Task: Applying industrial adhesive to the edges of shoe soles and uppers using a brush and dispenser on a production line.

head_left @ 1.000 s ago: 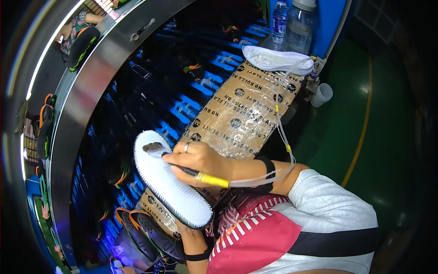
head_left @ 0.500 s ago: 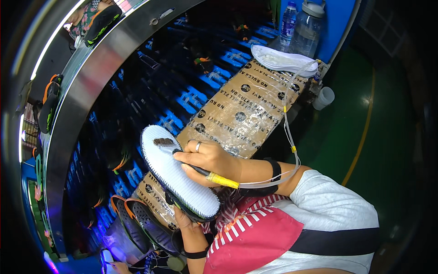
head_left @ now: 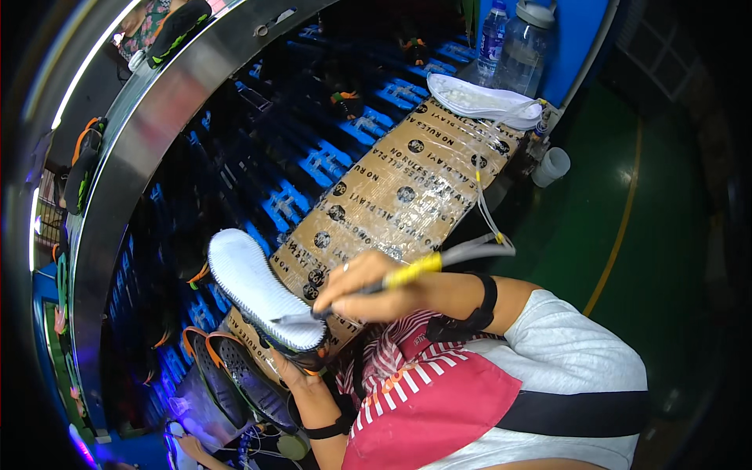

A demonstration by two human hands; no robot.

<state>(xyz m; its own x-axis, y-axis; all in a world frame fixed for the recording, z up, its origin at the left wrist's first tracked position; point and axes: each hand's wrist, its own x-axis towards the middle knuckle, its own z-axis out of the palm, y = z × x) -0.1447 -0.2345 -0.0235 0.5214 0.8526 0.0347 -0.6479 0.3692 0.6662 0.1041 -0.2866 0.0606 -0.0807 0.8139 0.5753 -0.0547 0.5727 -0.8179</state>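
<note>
My left hand [head_left: 291,371] is closed on a dark shoe upper [head_left: 258,280], its white, stitch-edged underside turned up; most of the fingers are hidden beneath it. A brush [head_left: 407,272] with yellow tape round its handle is gripped in my right hand [head_left: 362,283]. Its bristle end meets the white underside near the end closest to me. From the handle's back runs a thin clear hose [head_left: 478,251], curving up to the right. The right hand is slightly blurred.
A cardboard-covered board [head_left: 407,188] lies ahead, with a white sole [head_left: 484,106], a water bottle [head_left: 491,43] and a large clear jug [head_left: 526,47] at its far end. A white cup [head_left: 551,167] stands right. Dark clogs [head_left: 243,376] sit left. Beyond the blue-lit rack [head_left: 321,164] curves a metal rail [head_left: 117,149] with shoes.
The shoe upper has shifted left and tilted in my left hand. My right hand has drawn the brush from the far end of the underside to the near end.
</note>
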